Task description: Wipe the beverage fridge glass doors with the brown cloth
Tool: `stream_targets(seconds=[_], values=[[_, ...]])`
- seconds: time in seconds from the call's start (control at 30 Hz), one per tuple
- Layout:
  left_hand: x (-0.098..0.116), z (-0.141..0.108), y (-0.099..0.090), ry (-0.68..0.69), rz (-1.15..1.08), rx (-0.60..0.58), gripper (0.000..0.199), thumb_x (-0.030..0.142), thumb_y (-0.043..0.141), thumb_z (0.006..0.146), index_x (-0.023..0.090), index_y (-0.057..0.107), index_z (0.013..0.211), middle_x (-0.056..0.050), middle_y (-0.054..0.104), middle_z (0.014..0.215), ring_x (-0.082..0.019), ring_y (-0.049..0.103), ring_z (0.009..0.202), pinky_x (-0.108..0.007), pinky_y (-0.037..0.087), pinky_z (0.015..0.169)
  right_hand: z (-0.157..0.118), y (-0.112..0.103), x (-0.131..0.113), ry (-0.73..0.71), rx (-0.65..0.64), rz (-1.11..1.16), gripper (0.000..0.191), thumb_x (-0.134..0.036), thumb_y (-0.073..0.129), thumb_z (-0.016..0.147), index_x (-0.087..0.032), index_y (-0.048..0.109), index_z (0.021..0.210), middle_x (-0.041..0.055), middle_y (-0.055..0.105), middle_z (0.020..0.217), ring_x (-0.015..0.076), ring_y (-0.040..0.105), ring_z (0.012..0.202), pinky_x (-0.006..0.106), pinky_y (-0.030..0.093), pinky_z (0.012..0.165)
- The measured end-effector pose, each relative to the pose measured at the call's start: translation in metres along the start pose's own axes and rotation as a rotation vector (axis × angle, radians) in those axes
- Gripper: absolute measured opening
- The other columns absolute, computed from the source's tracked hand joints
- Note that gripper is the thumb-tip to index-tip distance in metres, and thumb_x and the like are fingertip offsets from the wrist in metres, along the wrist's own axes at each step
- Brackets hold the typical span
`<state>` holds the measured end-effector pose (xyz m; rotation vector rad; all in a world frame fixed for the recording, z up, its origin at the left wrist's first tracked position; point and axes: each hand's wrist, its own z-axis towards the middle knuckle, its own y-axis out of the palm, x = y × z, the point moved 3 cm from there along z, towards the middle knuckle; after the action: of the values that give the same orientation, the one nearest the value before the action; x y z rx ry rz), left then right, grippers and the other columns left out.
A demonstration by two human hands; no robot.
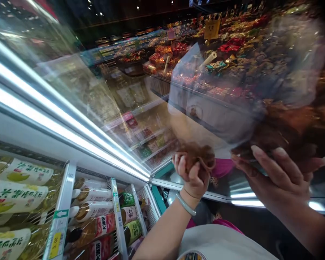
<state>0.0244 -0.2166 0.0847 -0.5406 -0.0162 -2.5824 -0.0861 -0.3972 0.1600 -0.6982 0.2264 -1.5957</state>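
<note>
My left hand (191,175), with a pale bangle (186,204) on its wrist, is raised in front of a large glass pane (141,119). Its fingers are curled in; whatever they hold, if anything, is hidden. To the right, my right hand (283,175) is spread, with its fingertips at or close to the glass. Dark, blurred reflections of both hands meet them on the pane. A pale reflected figure shows there too.
At left, cooler shelves hold several labelled bottles (18,195) behind metal price rails (61,213). A bright light strip (70,124) slants above them. Heaps of wrapped sweets (233,45) and a yellow sign (211,29) appear in the glass. My pale top (219,242) is below.
</note>
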Motion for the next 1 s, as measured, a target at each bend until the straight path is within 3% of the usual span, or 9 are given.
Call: stream_targets(seconds=[0.13,0.2,0.3,0.43,0.6,0.8,1.0], values=[[0.05,-0.016,0.032,0.331,-0.131,-0.094,0.029,0.027,0.085,0.072,0.031,0.07,0.096,-0.003,0.057,0.138,-0.025,0.045,0.143,-0.045,0.031,0.127,-0.018,-0.009,0.019,0.002,0.014,-0.065,0.079,-0.012,0.084,0.079,-0.046,0.058,0.146,-0.0094,0.05,0.158,0.0304,0.038,0.154,0.035,0.027,0.133],[0.064,-0.017,0.04,0.379,-0.138,-0.118,0.025,0.032,0.088,0.072,0.033,0.072,0.092,-0.001,0.065,0.125,-0.022,0.043,0.144,-0.041,0.027,0.129,-0.022,-0.01,0.023,-0.022,0.022,-0.089,0.074,-0.01,0.083,0.079,-0.046,0.063,0.14,-0.0086,0.059,0.15,0.0272,0.036,0.156,0.032,0.026,0.133],[0.075,-0.016,0.044,0.346,-0.131,-0.139,0.032,0.03,0.092,0.067,0.033,0.073,0.093,-0.002,0.07,0.114,-0.022,0.04,0.146,-0.041,0.026,0.128,-0.029,-0.007,0.028,-0.044,0.019,-0.095,0.068,-0.008,0.08,0.081,-0.045,0.066,0.137,-0.0078,0.069,0.139,0.0236,0.031,0.158,0.034,0.024,0.134],[0.09,-0.023,0.051,0.302,-0.126,-0.13,0.033,0.029,0.089,0.069,0.032,0.072,0.098,-0.005,0.068,0.121,-0.026,0.041,0.146,-0.045,0.033,0.125,-0.043,-0.003,0.041,-0.073,-0.001,-0.034,0.066,-0.011,0.074,0.087,-0.043,0.061,0.143,-0.0079,0.067,0.142,0.0222,0.034,0.157,0.039,0.02,0.134],[0.107,-0.039,0.066,0.237,-0.048,-0.073,0.026,0.032,0.077,0.08,0.034,0.07,0.104,-0.007,0.063,0.126,-0.028,0.047,0.139,-0.05,0.042,0.119,-0.045,-0.008,0.055,-0.162,-0.038,0.11,0.071,-0.009,0.067,0.091,-0.025,0.047,0.157,0.0023,0.065,0.145,0.0203,0.04,0.154,0.038,0.019,0.134],[0.125,-0.078,0.076,0.121,-0.019,-0.053,0.034,0.028,0.077,0.083,0.029,0.064,0.114,-0.011,0.055,0.137,-0.031,0.046,0.143,-0.056,0.046,0.116,-0.052,-0.012,0.063,-0.172,-0.11,0.219,0.073,-0.008,0.06,0.094,-0.026,0.038,0.162,0.0031,0.058,0.152,0.0208,0.043,0.152,0.039,0.019,0.133],[0.167,-0.108,0.098,-0.009,0.035,-0.08,0.046,0.021,0.065,0.088,0.023,0.057,0.133,-0.015,0.054,0.14,-0.032,0.041,0.15,-0.058,0.046,0.119,-0.067,-0.023,0.077,-0.179,-0.165,0.348,0.067,-0.009,0.047,0.101,-0.022,0.031,0.164,0.0062,0.051,0.158,0.0204,0.037,0.155,0.042,0.021,0.133]])
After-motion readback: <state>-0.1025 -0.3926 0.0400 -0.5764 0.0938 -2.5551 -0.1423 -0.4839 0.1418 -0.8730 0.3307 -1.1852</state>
